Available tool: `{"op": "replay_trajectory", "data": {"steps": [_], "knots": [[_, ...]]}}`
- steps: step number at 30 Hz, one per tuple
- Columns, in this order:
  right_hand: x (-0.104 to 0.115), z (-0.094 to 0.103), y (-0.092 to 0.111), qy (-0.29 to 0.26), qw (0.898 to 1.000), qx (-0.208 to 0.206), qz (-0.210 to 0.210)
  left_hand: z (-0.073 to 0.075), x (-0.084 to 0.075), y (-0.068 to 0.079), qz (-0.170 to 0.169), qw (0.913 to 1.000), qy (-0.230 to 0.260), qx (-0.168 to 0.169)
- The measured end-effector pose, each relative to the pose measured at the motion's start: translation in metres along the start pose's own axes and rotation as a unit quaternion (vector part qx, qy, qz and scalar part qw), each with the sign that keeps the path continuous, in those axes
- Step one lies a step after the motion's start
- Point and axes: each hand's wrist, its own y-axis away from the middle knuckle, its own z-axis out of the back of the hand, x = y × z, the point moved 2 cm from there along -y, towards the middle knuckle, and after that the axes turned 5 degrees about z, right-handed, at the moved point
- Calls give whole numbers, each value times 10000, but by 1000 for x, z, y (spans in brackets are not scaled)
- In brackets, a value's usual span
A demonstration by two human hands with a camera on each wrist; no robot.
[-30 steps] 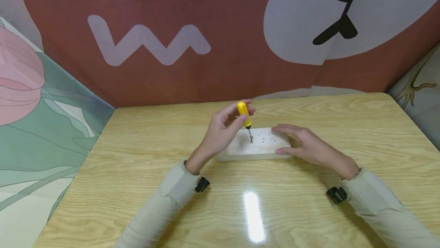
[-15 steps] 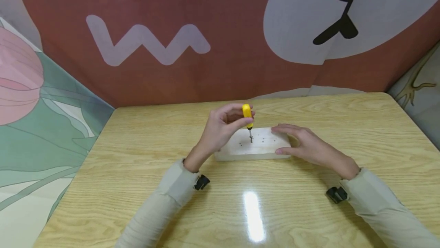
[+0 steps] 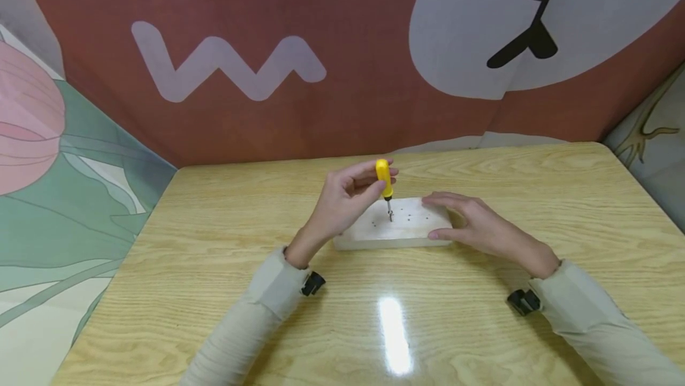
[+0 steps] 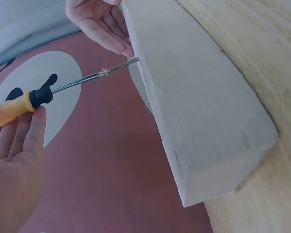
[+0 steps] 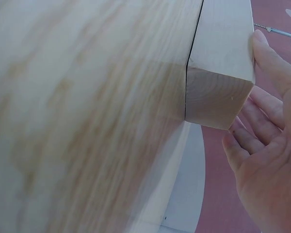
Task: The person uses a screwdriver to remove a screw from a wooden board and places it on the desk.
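My left hand (image 3: 345, 201) holds a screwdriver (image 3: 383, 178) by its yellow handle, thumb on the near side and fingers behind. Its shaft points down, with the tip at the head of a screw (image 4: 122, 64). The threaded screw stands out of the top of a pale wooden block (image 3: 409, 231), most of its length showing in the left wrist view. At the block's right end, my right hand (image 3: 478, 226) holds it, thumb at the near edge and fingers over the far edge. The right wrist view shows the block's end face (image 5: 216, 98) beside the curved fingers.
Several small dark holes or marks (image 3: 409, 216) dot the block's top. The block lies on a glossy wood-grain table (image 3: 267, 320) near its back edge. Behind rises a red wall (image 3: 241, 124) with cartoon shapes. Each sleeve carries a small black camera (image 3: 313, 283).
My left thumb and fingers have shifted on the yellow handle, which swung a little right and more upright, then slightly back. The right hand and the block have hardly moved.
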Motion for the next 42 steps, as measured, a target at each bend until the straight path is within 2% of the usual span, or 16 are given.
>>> {"op": "replay_trajectory", "data": {"steps": [7, 14, 19, 25, 32, 38, 42], "knots": [[0, 0, 0, 0, 10000, 43, 16, 0, 1, -3, -81, 9991, -223, -353], [0, 1, 0, 0, 10000, 43, 11, -1, 2, -4, -80, 9979, -169, -619], [0, 1, -1, -43, 10000, 58, -8, 0, 1, -3, -13, 9981, -275, -556], [0, 2, -2, -15, 10000, 30, 15, 1, -1, -3, -220, 9988, -270, -357], [0, 2, -1, 8, 10000, 8, 60, 1, 0, -3, -304, 9970, -496, -504], [2, 2, 0, -21, 10000, -10, 38, -2, 1, -4, -210, 9968, -494, -592], [1, 0, 0, -8, 10000, -22, 36, -3, 0, -4, -140, 9962, -669, -541]]}}
